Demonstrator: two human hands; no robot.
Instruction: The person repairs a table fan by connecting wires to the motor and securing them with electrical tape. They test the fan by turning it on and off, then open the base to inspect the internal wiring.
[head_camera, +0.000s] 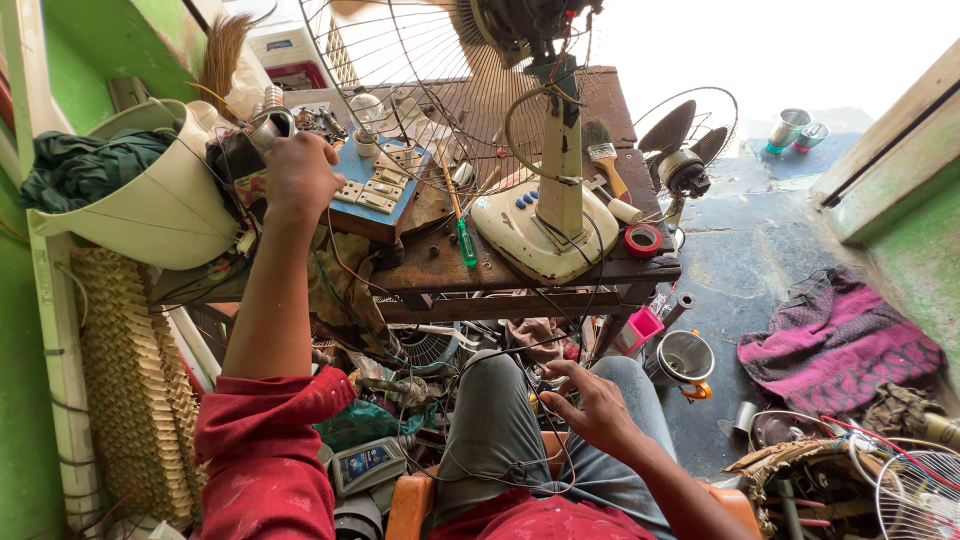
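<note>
The left hand (298, 176) is raised at the far left, the arm in a rolled red sleeve stretched up and away from the body. It is closed around a small metal lamp holder (272, 126), whose rim shows just above the knuckles, beside a cream plastic bucket (160, 215) stuffed with dark green cloth. The right hand (592, 405) is held low and near, over the right knee of the grey trousers, palm down with the fingers loosely spread. A thin black wire (500, 352) is pinched between thumb and forefinger, looping across the lap.

A worn wooden workbench (520, 272) is set ahead. On it are seen a blue switch board (378, 186) with cream switches, a green-handled screwdriver (466, 242), a roll of red tape (643, 240), a paintbrush (603, 160) and a cream table fan (545, 225) whose wire guard reaches up out of view. A smaller fan motor with dark blades (680, 165) is placed at the bench's far right end.

The walls are painted green. On the grey floor to the right a pink and purple cloth (835, 345) is heaped, with a steel mug (686, 358) nearer the bench.
</note>
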